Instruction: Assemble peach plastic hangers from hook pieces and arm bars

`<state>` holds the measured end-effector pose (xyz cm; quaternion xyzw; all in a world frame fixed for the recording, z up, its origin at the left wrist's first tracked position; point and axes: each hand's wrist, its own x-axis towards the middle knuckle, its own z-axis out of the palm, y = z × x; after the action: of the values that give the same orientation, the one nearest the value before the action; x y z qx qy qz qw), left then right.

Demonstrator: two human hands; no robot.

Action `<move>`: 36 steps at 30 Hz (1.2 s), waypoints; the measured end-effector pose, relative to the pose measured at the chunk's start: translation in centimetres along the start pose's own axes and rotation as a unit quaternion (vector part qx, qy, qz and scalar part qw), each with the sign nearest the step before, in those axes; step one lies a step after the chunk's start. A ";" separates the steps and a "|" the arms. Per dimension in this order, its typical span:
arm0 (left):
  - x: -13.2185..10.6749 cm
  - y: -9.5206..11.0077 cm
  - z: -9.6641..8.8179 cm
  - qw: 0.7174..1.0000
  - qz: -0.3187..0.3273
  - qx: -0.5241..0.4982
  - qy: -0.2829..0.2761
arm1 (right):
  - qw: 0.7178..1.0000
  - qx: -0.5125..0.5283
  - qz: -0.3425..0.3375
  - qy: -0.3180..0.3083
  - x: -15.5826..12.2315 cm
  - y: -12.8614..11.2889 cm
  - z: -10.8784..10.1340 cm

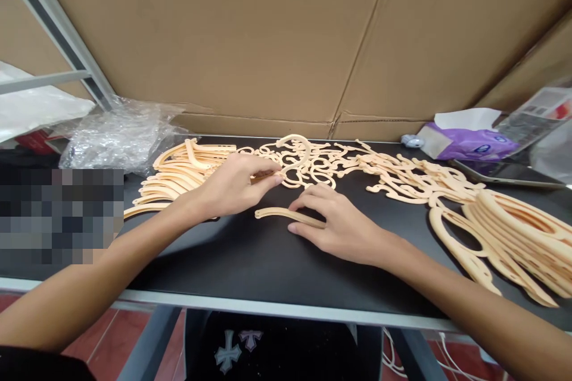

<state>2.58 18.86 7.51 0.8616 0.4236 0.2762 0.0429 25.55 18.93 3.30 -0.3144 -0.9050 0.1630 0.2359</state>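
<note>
My left hand [232, 184] is closed, pinching a cream plastic hanger hook [307, 155] near its lower end; the hook's curve stands up to the right of my fingertips. Part of what lies inside that hand is hidden by the fingers. Lower and to the right, my right hand [339, 223] grips a slightly bent hanger arm [276, 213] between thumb and fingers, its slotted end pointing left. A gap separates the arm from the hook. Behind my hands lies a heap of loose hooks [322, 174].
Hanger arms [163, 184] are stacked at the left, beside crumpled clear plastic [120, 137]. More cream pieces [402, 175] spread right of centre. Hanger-shaped pieces [513, 232] are stacked at the right. A purple tissue pack [469, 140] and flat dark device [513, 172] sit behind them.
</note>
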 end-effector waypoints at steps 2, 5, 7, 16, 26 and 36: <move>-0.1 0.1 0.1 1.000 0.004 -0.009 -0.011 | 0.999 -0.047 -0.019 0.006 0.0 0.3 0.2; -0.3 0.2 0.3 1.000 0.017 -0.012 -0.022 | 0.994 -0.101 -0.031 0.015 0.1 0.8 0.1; -0.3 0.3 0.5 0.999 0.028 -0.005 -0.034 | 0.992 -0.122 -0.033 0.030 0.2 1.1 -0.1; -0.3 -0.3 0.9 0.999 0.036 -0.028 -0.024 | 0.989 -0.111 -0.012 0.095 0.1 1.9 -1.1; -0.3 -0.2 1.2 0.998 0.027 -0.049 -0.042 | 0.986 -0.141 -0.012 0.092 0.0 2.3 -2.0; -0.6 -0.2 1.4 0.999 -0.012 -0.039 -0.016 | 0.985 -0.088 -0.043 0.140 0.2 2.0 -2.6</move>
<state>2.86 18.78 5.98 0.8584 0.4223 0.2780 0.0865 27.72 20.94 4.65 -0.3140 -0.8867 0.0273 0.3383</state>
